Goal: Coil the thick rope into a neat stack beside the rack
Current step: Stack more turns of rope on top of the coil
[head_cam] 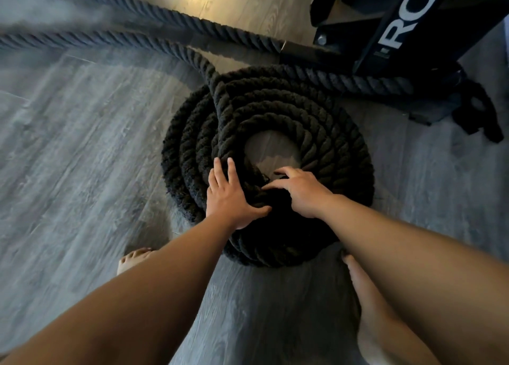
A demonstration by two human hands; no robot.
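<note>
A thick black rope [325, 133] lies coiled in several rings on the grey wood floor, with a bare patch of floor in its centre. Two loose lengths [154, 15] run off to the upper left, one feeding into the coil. The black rack [407, 28] stands at the upper right, just behind the coil. My left hand [228, 199] rests flat on the near rim of the coil, fingers spread. My right hand [300, 191] presses on the inner rings beside it, fingers curled over the rope toward the centre hole.
A black strap [479, 111] lies on the floor by the rack's base at the right. My bare feet [132, 258] stand on the floor on either side of the coil's near edge. Grey plank floor stretches to the left.
</note>
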